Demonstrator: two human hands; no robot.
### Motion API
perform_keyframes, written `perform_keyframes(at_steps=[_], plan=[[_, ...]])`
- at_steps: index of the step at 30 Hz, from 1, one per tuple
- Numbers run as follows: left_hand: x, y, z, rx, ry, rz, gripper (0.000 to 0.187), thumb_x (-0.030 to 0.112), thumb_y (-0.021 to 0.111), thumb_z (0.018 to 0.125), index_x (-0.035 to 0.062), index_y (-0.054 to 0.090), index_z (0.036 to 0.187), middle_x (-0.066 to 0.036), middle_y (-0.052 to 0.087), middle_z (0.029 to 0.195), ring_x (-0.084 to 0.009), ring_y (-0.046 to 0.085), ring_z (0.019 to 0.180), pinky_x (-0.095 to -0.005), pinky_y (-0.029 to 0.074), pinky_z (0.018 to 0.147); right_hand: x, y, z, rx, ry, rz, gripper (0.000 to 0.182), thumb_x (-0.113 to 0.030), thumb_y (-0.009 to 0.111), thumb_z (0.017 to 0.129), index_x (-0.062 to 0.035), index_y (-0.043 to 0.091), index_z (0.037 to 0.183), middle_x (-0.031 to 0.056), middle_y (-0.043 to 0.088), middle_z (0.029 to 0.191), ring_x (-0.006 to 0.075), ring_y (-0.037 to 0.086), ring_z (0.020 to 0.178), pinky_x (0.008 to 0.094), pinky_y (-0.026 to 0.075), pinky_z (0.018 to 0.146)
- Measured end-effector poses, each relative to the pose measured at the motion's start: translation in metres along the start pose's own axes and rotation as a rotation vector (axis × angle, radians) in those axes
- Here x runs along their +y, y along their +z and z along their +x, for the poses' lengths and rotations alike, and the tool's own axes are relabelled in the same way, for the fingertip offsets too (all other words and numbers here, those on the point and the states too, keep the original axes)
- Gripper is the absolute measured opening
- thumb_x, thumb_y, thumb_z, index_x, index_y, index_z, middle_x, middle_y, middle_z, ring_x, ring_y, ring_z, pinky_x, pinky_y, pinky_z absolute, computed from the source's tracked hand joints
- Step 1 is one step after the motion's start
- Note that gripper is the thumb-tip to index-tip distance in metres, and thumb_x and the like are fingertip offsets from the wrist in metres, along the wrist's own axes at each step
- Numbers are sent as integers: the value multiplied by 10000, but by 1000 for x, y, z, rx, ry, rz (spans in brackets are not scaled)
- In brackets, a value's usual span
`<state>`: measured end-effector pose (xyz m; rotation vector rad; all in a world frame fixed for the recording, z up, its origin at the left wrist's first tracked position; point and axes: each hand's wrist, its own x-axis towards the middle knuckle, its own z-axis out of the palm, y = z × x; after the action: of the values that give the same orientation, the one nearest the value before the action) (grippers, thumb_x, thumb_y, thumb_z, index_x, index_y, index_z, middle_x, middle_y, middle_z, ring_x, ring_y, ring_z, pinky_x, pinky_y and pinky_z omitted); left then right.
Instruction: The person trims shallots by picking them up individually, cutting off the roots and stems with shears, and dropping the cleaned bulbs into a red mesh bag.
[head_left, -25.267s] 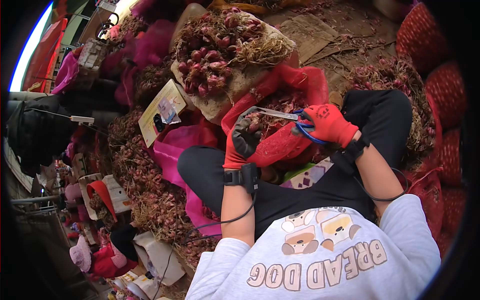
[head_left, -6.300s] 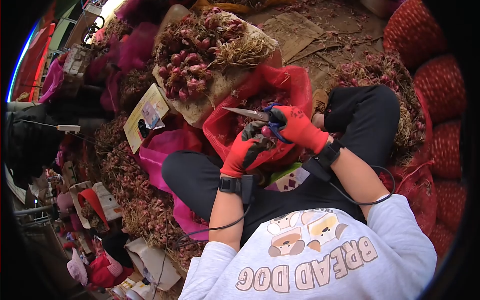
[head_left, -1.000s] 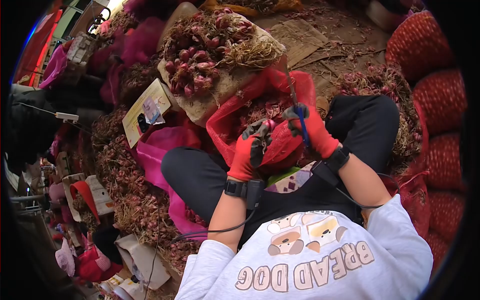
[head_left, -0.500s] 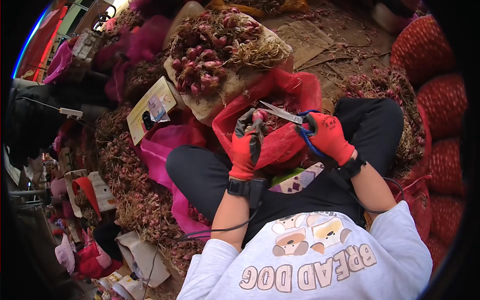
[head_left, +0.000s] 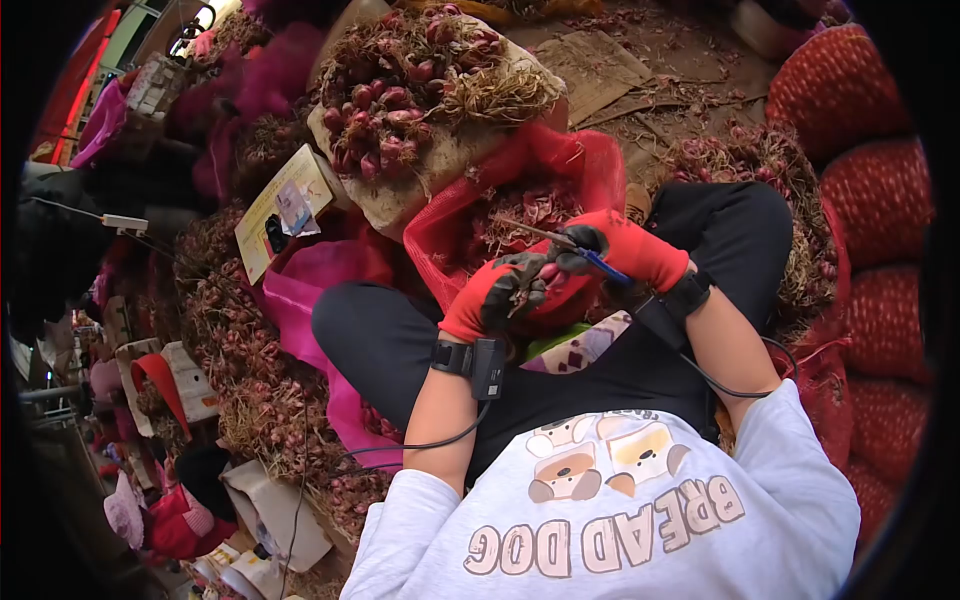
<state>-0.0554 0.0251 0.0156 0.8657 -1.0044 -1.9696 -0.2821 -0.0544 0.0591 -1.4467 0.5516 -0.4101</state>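
Your single head-worn camera looks steeply down, close over your lap and gloved hands, with a fisheye view of the floor beyond.

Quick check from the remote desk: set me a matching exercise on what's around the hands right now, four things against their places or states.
Things:
1. scissors
2. red mesh sack
3. left hand
4. filled red sacks

Places or states:
A. stacked along the far right edge
B. gripped in the right hand, blades pointing left
C. open-mouthed on the lap, shallots inside
D. gloved, curled around a small shallot

Pairs: 1-B, 2-C, 3-D, 4-A
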Motion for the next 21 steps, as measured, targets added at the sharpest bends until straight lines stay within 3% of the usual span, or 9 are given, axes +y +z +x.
perform_keyframes(at_steps=[3,4,6,7,9,12,15,18,21], plan=[[-3,0,3,-28,223,412,411,281,633,851,12,562,1154,-32,587,954,-84,534,763,-203,433,650,-10,-1,2,30,-307,-643,188,-155,665,814,-1,586,885,91,624,750,189,613,710,328,470,659],[-4,2,4,-37,323,569,331,181,627,871,15,555,1148,-31,580,918,-78,516,719,-200,416,606,-7,0,2,96,-341,-682,180,-149,651,819,4,581,884,89,621,741,181,610,692,327,471,647],[7,15,7,107,16,69,287,160,604,887,18,560,1133,-16,564,871,-68,501,700,-200,409,596,3,5,2,235,-409,-758,166,-135,624,828,13,571,882,83,615,722,164,605,657,326,472,624],[15,24,8,176,-139,-181,265,149,593,895,20,563,1125,-9,556,847,-63,494,691,-200,406,591,6,9,2,265,-353,-581,169,-142,620,829,10,573,888,78,609,717,164,598,635,323,469,604],[21,32,13,161,-59,-143,258,154,577,912,14,564,1128,3,543,812,-64,503,700,-216,436,605,11,16,1,312,-238,-232,177,-155,613,830,3,577,900,69,596,706,163,586,593,318,463,563],[23,33,15,252,-40,-82,271,161,573,917,7,563,1141,5,554,828,-67,520,722,-214,452,632,14,13,2,298,162,293,148,-147,603,834,-23,593,915,44,597,711,142,583,577,294,455,524],[15,32,22,275,30,6,282,165,578,917,3,570,1148,-2,584,872,-69,540,759,-220,466,663,17,12,3,356,150,265,150,-156,618,827,-44,608,926,24,590,726,113,575,568,269,444,491],[15,34,25,336,111,81,281,157,590,913,7,579,1151,-12,608,926,-69,553,792,-225,477,682,26,12,0,416,114,365,220,-234,649,818,-41,604,914,63,606,729,175,597,594,307,460,538],[8,20,23,463,213,150,296,108,614,889,7,575,1164,-22,616,966,-76,564,809,-229,483,707,19,5,-6,617,-90,-695,335,-363,669,801,-43,597,870,116,609,746,259,605,652,351,466,600]])
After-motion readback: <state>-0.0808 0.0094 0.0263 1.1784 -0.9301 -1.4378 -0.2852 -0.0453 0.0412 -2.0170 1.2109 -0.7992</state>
